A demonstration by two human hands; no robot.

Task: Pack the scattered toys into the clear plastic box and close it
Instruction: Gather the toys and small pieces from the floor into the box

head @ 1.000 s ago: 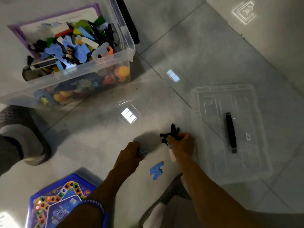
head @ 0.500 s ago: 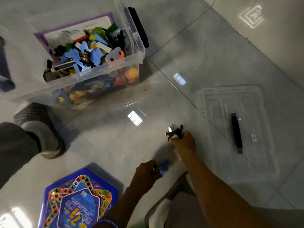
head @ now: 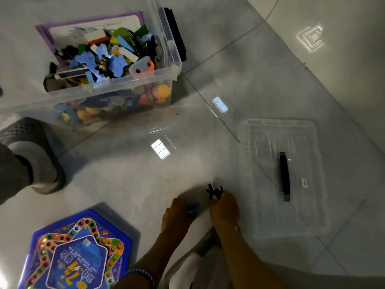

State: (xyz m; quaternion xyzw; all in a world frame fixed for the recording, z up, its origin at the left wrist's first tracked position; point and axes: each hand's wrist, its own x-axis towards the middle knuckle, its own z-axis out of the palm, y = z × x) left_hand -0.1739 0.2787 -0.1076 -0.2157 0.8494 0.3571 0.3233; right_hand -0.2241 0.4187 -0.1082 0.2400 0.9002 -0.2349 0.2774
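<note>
- The right hand (head: 224, 207) is low in the view at about 6 o'clock, fingers curled round a small black toy piece (head: 214, 191) whose prongs stick out past the knuckles.
- The left hand (head: 177, 215) is just beside it at 7 o'clock, fingers curled round a small blue toy piece (head: 193, 209); the piece is blurred and only partly shows.
- The two hands are close together above the tiled floor (head: 125, 174), not touching.
- The clear plastic box (head: 133, 88) stands on the floor at 11 o'clock, uncovered and heaped with mixed toys: blue foam shapes, black bits, green and white blocks, orange balls against the near wall.
- A purple-edged board (head: 91, 24) leans inside the box along its far side.
- The clear lid (head: 308, 205) lies flat on the floor at 3 o'clock, well apart from the box, with a black handle (head: 285, 176) along its middle.
- A blue hexagonal game board (head: 73, 251) with a track of coloured dots lies on the floor at 8 o'clock.
- A grey shoe (head: 39, 155) rests on the floor at 9 o'clock, near the box's near wall.
- A blue bracelet (head: 143, 275) circles the left wrist.
</note>
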